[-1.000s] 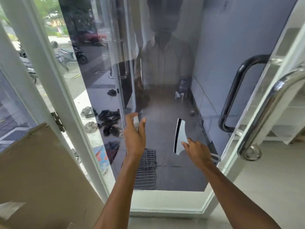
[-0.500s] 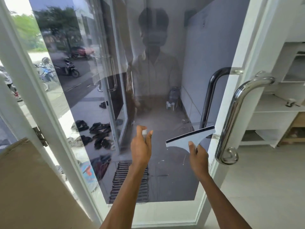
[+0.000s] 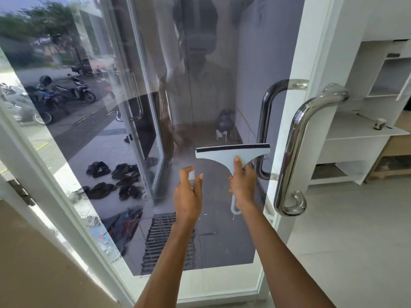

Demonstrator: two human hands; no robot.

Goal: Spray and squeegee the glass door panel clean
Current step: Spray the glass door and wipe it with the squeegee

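The tinted glass door panel (image 3: pixel 138 90) in its white frame fills the view ahead. My right hand (image 3: pixel 243 185) grips the handle of a white squeegee (image 3: pixel 231 154); its black rubber blade lies level, at the height of the lower door handle. My left hand (image 3: pixel 188 197) holds a small spray bottle (image 3: pixel 191 176) upright just left of the squeegee, forefinger on top. Most of the bottle is hidden in my fist. Both hands are close in front of the glass.
A curved steel pull handle (image 3: pixel 295 147) sticks out from the door's right edge, with its twin (image 3: pixel 264 130) behind the glass. Brown cardboard (image 3: pixel 40 258) leans at the lower left. White shelving (image 3: pixel 364 134) stands to the right. Sandals and a floor grate lie outside.
The squeegee has turned from upright to level and risen up the glass with my right hand. My left hand with the bottle stayed beside it. The view has tilted upward.
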